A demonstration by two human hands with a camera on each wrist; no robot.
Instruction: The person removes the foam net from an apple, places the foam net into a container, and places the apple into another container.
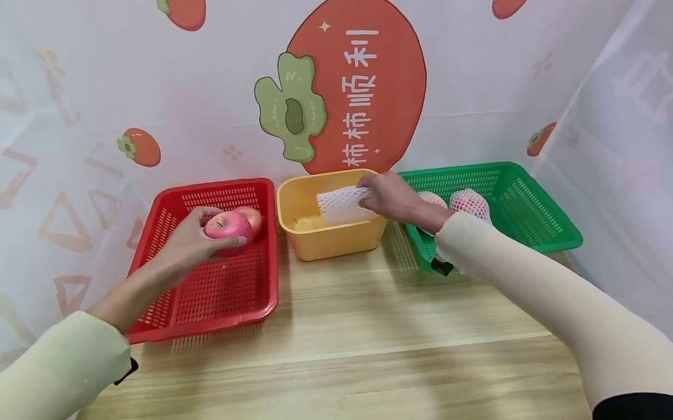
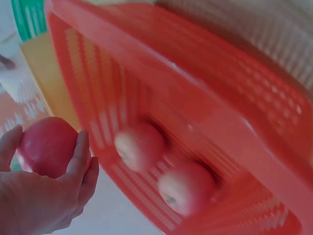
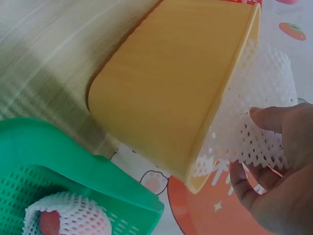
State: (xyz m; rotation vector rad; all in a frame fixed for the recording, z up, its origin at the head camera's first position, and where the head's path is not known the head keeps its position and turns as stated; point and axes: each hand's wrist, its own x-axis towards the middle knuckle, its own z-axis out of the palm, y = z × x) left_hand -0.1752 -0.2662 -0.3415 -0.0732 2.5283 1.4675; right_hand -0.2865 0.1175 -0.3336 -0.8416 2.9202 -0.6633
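Left hand (image 1: pixel 190 241), left of bin (image 1: pixel 338 242), curls round apple (image 1: pixel 229 227). Right hand (image 1: pixel 390 197), over bin, pinches net (image 1: pixel 343 205). Light pressure likely prevents bruising.

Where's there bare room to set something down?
The table between the sleeves, before the yellow bin. Also the red basket, near end, and green basket, right side. Crowded: the red basket's far end, with left hand and apples; the bin, around right hand and foam net.

Three baskets (image 1: pixel 338 242) on wooden table (image 1: pixel 344 328)
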